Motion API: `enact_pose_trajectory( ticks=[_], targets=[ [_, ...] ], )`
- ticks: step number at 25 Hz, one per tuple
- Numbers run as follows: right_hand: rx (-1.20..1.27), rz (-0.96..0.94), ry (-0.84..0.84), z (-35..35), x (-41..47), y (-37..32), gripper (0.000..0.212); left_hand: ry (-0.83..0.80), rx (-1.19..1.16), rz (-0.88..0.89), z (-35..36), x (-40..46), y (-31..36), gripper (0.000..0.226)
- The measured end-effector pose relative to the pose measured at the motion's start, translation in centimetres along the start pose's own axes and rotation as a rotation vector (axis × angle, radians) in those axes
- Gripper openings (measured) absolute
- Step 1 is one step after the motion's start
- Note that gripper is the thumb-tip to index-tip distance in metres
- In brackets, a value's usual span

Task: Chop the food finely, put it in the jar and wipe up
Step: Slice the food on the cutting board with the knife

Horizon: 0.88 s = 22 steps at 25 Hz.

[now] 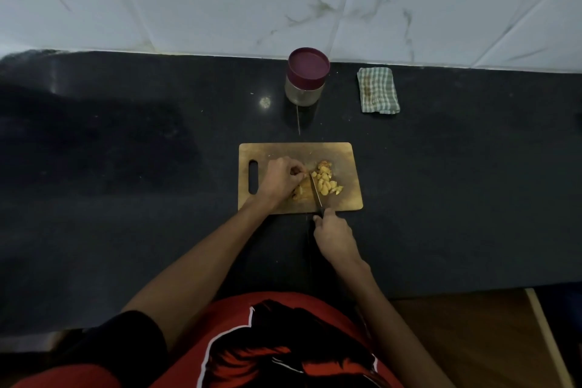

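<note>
On the board (267, 153), left hand (278, 178) fingers curl round the food (300, 190); right hand (333, 235) grips the knife (316, 191). With the blade touching those fingers, a slip could nick them.

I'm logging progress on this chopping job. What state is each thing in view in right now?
Jar: upright, maroon lid on, apart from the board.
Cloth: folded, lying untouched near the wall.
Cutting board: flat on the counter, carrying the food.
Food: partly chopped; cut pieces lie right of the blade, an uncut part under the left hand.
Knife: blade down at the food.
Left hand: holds the uncut food.
Right hand: grips the knife handle.
</note>
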State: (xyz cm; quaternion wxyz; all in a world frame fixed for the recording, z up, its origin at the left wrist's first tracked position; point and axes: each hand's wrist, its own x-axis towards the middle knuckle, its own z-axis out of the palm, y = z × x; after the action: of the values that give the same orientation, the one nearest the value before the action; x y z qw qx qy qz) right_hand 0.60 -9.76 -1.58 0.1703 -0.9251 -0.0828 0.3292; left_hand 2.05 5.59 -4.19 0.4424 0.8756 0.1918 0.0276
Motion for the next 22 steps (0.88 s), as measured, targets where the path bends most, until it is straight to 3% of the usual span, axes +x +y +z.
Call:
enact_pose_trajectory(
  ticks=[5, 8, 12, 17, 22],
  targets=[
    [0.101, 0.008, 0.015, -0.7, 0.0, 0.3, 0.029, -0.119, -0.092, -0.015, -0.9, 0.0, -0.1, 0.018],
    [0.132, 0.004, 0.022, -1.1, -0.1, 0.6, 0.029, -0.083, -0.15, -0.042, -1.9, -0.6, -0.7, 0.02],
    [0.159, -0.006, 0.021, -1.0, -0.1, 0.9, 0.029, -0.1, -0.061, -0.003, -2.0, -2.7, -1.3, 0.022],
    [0.194, -0.038, 0.03, -1.0, -0.2, 0.7, 0.027, -0.111, 0.118, 0.083, -0.5, -3.8, -1.9, 0.04],
    [0.212, -0.063, 0.044, -1.3, -0.3, 0.7, 0.024, -0.07, 0.097, 0.082, -0.7, -3.2, -0.9, 0.021]
  ],
)
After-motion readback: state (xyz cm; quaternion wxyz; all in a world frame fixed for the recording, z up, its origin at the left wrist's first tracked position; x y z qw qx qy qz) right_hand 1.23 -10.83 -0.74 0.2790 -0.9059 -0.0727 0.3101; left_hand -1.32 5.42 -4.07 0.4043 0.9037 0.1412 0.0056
